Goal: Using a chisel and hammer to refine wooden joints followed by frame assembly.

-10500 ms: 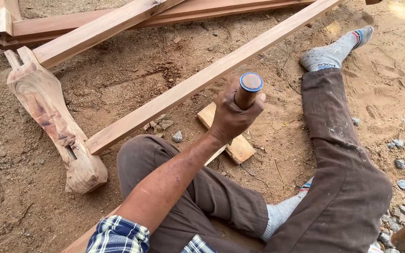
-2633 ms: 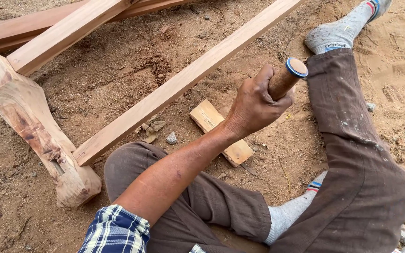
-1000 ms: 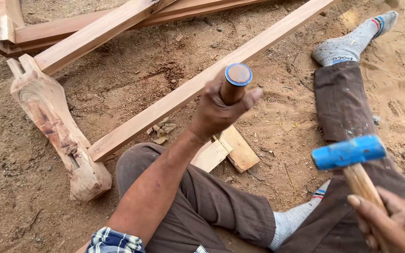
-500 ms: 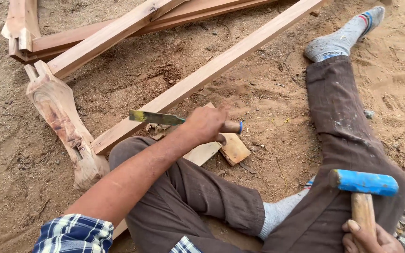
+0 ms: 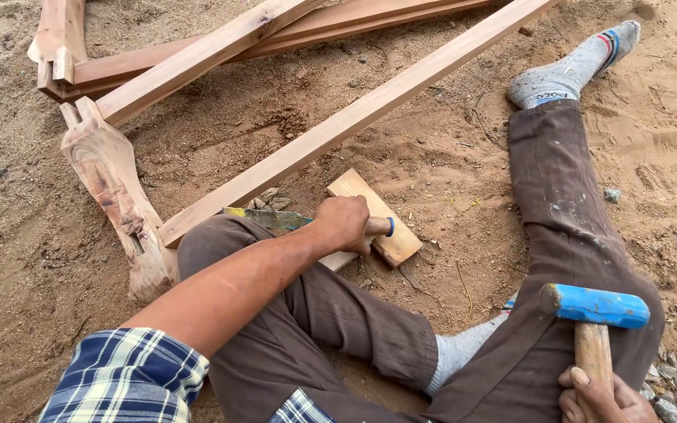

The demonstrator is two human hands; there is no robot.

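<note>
Over bent knee, left hand (image 5: 344,223) fist-tight on chisel (image 5: 276,219) handle; I judge steel stiff, edge sharp. Right hand (image 5: 601,399) wraps hammer (image 5: 594,313) shaft, head-heavy.

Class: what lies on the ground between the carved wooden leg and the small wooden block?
In the head view, a long wooden rail crosses diagonally between the carved wooden leg and small wooden block.
</note>
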